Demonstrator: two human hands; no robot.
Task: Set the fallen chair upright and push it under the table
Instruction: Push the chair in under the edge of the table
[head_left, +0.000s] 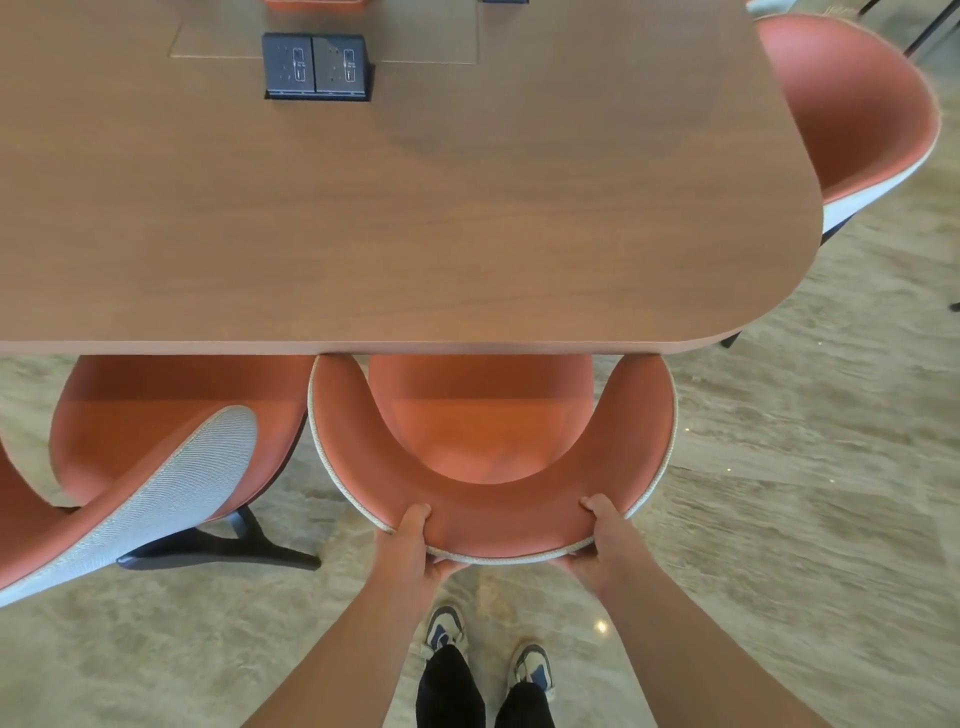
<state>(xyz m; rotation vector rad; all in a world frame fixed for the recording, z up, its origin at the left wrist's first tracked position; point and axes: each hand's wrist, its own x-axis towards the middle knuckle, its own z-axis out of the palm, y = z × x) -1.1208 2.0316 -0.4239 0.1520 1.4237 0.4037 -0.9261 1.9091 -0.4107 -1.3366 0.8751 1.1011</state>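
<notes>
Clasping the curved top edge of the backrest, the left hand (415, 545) and the right hand (605, 540) each have a closed grip on the orange upholstered tub chair with pale woven piping (488, 447): thumbs lie over the inner orange face, fingers curl under the rim at the back. The hands sit apart, one on each side of the backrest's middle. The chair stands upright, its seat front tucked beneath the near edge of the brown wooden worktop with rounded corners (415, 218), while the backrest lies outside that edge. Just to its left, touching or almost touching, stands a second orange chair with a grey woven back and dark metal base (156, 467), turned at an angle. A third orange chair (852, 109) sits at the worktop's far right end. A black twin socket box (317, 65) rises from the worktop. Below the arms, two blue-and-white trainers (488, 649) stand on the beige marbled floor (805, 493).
</notes>
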